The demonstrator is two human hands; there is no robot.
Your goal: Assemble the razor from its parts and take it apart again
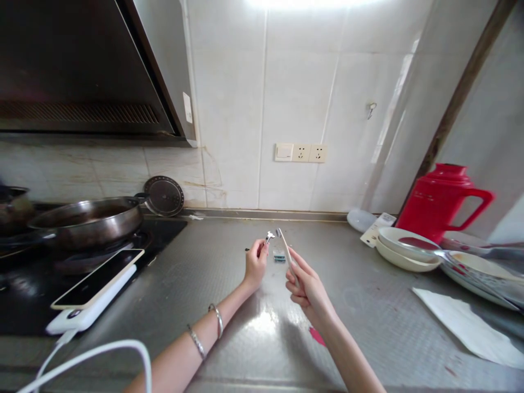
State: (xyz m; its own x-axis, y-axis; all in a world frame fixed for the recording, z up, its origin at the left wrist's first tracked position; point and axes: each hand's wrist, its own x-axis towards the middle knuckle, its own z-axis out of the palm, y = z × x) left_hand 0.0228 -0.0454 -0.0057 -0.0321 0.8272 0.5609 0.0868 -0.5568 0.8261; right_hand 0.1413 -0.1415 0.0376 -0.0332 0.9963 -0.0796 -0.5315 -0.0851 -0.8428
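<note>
Over the middle of the metal counter, my left hand [256, 262] is closed around the handle of a small razor [269, 237], its silvery head pointing up and to the right. My right hand [309, 286] grips a pale toothbrush [287, 252], with the bristle end raised close to the razor head. Whether bristles and razor touch, I cannot tell. Between the two hands, a small clear case [279, 255] with dark bluish strips in it lies on the counter. Two bracelets circle my left wrist and forearm.
At left, a steel pan [88, 221] sits on the black stove, with a phone [98, 278] and a white power bank [94, 305] in front. Stacked bowls [403, 256], a red thermos jug [440, 202] and a white paper sheet [470, 327] occupy the right. Behind is the tiled wall.
</note>
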